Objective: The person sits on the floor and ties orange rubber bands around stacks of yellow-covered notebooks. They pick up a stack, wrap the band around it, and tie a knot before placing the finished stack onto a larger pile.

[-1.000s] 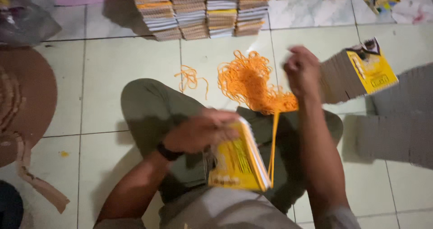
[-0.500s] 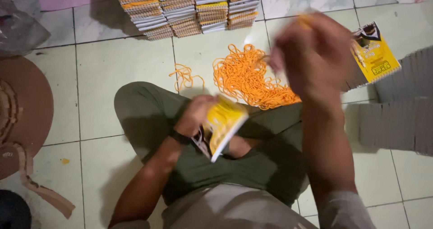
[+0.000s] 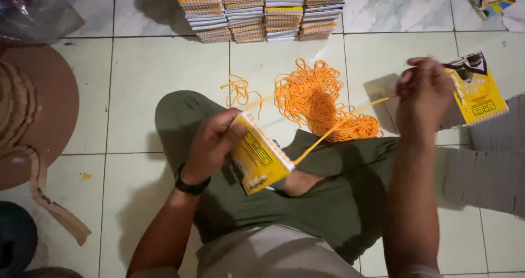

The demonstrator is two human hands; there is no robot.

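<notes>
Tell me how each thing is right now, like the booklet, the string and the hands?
left hand: gripping the yellow booklet
yellow booklet: closed, tilted, held over the lap
right hand: raised, pinching the orange string
orange string: pulled taut between booklet and right hand
string pile: loose, tangled on the floor
booklet stacks: piled in rows by the wall

Yellow booklet (image 3: 257,156), orange cord (image 3: 322,100).

Pale tiled floor (image 3: 136,64), row of stacked booklets (image 3: 257,12) along the top edge, clear plastic bag (image 3: 33,15) top left, round brown cardboard piece (image 3: 49,108) at left with torn strip (image 3: 57,212) below, dark object (image 3: 13,239) bottom left corner
</notes>
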